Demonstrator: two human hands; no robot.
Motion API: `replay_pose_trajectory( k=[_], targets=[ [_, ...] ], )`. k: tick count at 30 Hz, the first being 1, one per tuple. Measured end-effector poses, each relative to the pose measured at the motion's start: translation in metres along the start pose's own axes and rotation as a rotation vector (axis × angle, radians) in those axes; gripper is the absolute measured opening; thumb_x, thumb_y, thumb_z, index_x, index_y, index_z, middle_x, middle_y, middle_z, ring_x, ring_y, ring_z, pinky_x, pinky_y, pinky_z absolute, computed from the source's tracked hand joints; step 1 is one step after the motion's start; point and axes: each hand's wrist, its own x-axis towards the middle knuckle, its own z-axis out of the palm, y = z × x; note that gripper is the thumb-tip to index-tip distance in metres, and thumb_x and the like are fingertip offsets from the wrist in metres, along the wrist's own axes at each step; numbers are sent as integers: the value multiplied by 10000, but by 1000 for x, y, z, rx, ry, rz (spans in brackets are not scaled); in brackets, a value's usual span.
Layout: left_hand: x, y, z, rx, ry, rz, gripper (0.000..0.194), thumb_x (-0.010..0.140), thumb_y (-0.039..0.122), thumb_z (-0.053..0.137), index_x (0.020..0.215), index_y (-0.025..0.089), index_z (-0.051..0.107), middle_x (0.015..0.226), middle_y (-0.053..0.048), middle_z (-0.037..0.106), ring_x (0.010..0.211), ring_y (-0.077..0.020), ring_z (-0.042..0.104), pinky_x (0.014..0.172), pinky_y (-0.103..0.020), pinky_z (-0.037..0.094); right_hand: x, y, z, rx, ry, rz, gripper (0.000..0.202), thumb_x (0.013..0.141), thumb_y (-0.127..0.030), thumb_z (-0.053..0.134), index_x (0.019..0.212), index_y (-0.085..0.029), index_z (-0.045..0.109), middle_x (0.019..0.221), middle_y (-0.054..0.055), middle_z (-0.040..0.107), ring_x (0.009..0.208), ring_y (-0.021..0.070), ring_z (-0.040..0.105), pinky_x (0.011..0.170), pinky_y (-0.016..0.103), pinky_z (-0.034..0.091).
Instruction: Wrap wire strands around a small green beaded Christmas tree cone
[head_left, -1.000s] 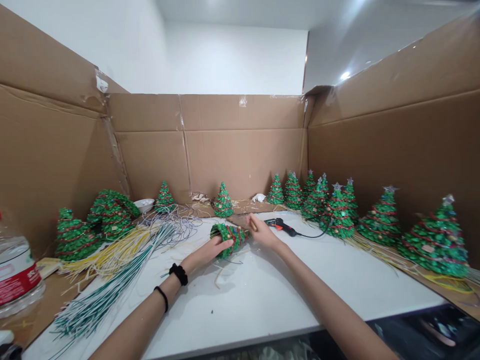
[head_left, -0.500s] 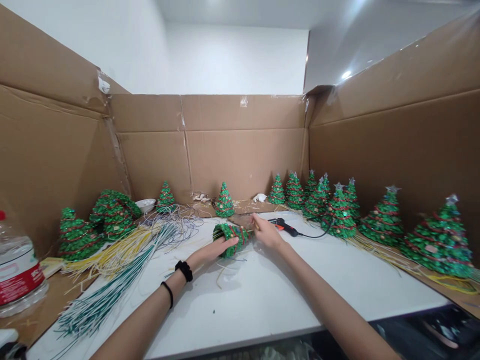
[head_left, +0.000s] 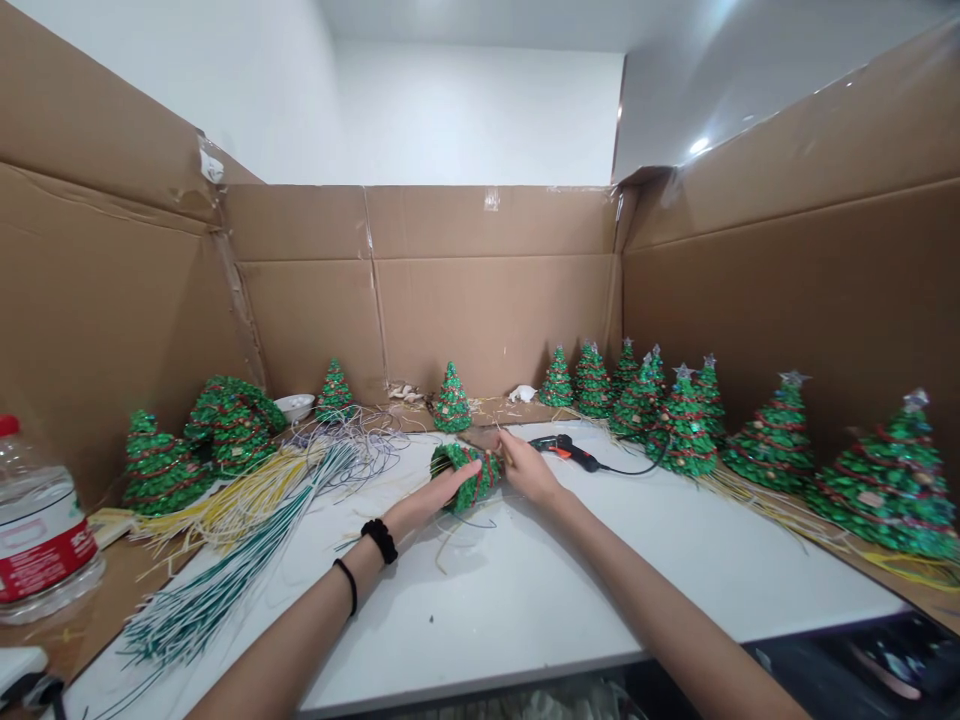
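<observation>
A small green sequin Christmas tree [head_left: 465,476] with red trim lies on its side on the white table [head_left: 570,590], its open base turned to the left. My left hand [head_left: 433,495] cups its lower side. My right hand [head_left: 525,470] pinches its tip, with a thin pale strand between the fingers. A black and orange glue gun [head_left: 568,452] lies just behind my right hand.
Finished trees [head_left: 757,430] stand in a row along the right cardboard wall; others [head_left: 202,440] stand at the left and back. Bundles of green, yellow and white strands [head_left: 232,540] lie at the left. A water bottle [head_left: 37,530] stands at the far left. A small white bowl [head_left: 296,405] sits at the back.
Both hands and the lying tree stay almost in place. The camera has shifted slightly, so the bottle shows more fully at the left.
</observation>
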Motion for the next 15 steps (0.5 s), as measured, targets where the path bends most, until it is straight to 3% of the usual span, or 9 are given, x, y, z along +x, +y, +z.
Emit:
replay_pose_trajectory(
  k=[7, 11, 15],
  targets=[
    [1, -15, -2, -11, 192, -83, 583, 775, 542, 557, 1213, 158, 552, 1249, -96, 580, 1164, -241, 510, 1057, -374, 318, -1, -5, -3, -199, 23, 227, 288, 754, -94, 365, 984, -191, 508, 845, 55, 646, 744, 182, 560, 594, 246, 276],
    [1, -11, -1, 11, 139, -16, 563, 797, 543, 527, 1214, 165, 556, 1274, -82, 564, 1182, -230, 500, 1074, -363, 300, 0, -1, -10, -363, 26, 306, 323, 708, -68, 389, 980, -178, 523, 818, 63, 657, 741, 191, 567, 658, 261, 277],
    [3, -9, 0, 41, 64, 36, 535, 829, 536, 479, 1219, 178, 562, 1290, -55, 552, 1223, -221, 460, 1111, -363, 245, 1, 3, -5, -343, 54, 217, 356, 650, -41, 389, 953, -168, 525, 843, 73, 647, 813, 201, 553, 744, 277, 287]
  ],
)
